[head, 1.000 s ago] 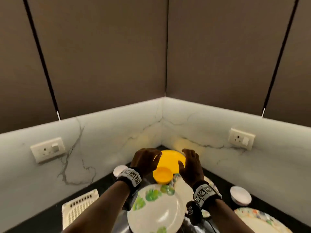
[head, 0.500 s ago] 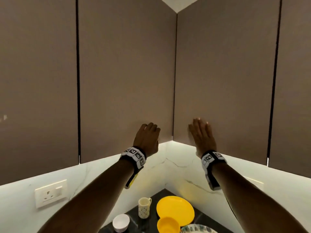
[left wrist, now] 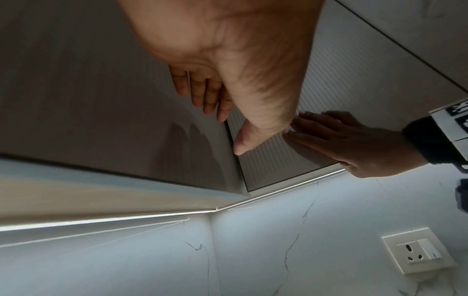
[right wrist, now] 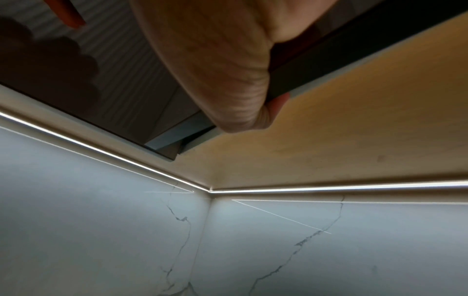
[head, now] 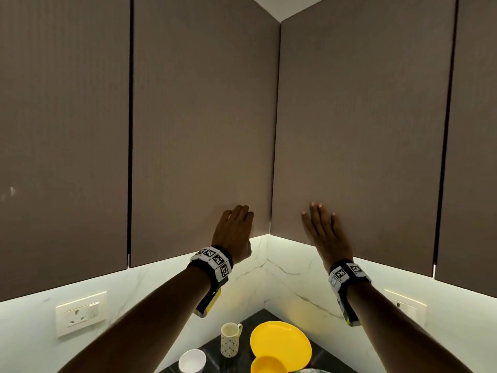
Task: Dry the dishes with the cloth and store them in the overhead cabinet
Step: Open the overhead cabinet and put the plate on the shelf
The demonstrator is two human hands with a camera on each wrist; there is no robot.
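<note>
Both my hands are raised to the closed brown overhead cabinet doors that meet in the corner. My left hand (head: 233, 228) lies flat with straight fingers on the lower part of the left corner door (head: 201, 117). Likewise flat, my right hand (head: 324, 231) rests on the right corner door (head: 363, 117). In the right wrist view its thumb (right wrist: 274, 106) sits at that door's bottom edge. Neither hand holds anything. Below on the dark counter are a yellow plate (head: 281, 344), a yellow bowl (head: 269, 365), a patterned mug (head: 230, 341) and a white bowl (head: 192, 360). No cloth is in view.
More closed cabinet doors run to the far left (head: 64, 130) and far right (head: 476, 130). A lit white marble backsplash (head: 285, 281) sits under the cabinets, with wall sockets at left (head: 80, 313) and right (head: 406, 305).
Both hands rose from the dishes on the counter to the corner cabinet doors and now lie flat on them. My view tilted upward.
</note>
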